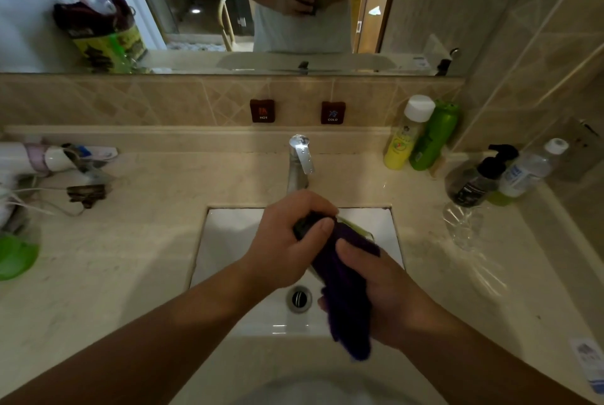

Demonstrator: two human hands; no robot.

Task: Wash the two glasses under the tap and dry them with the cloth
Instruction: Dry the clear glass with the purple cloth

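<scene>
Head view: both hands (327,257) wrap cloth (346,287) around glass (354,229).

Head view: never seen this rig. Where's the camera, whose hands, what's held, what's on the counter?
No robot here: a person wears one wide-angle camera on the head, looking down at both hands over a sink. The left hand and right hand together hold a glass wrapped in a purple cloth. The tap stands behind. A second glass sits on the counter to the right, near some bottles. The mirror above reflects the person.
</scene>
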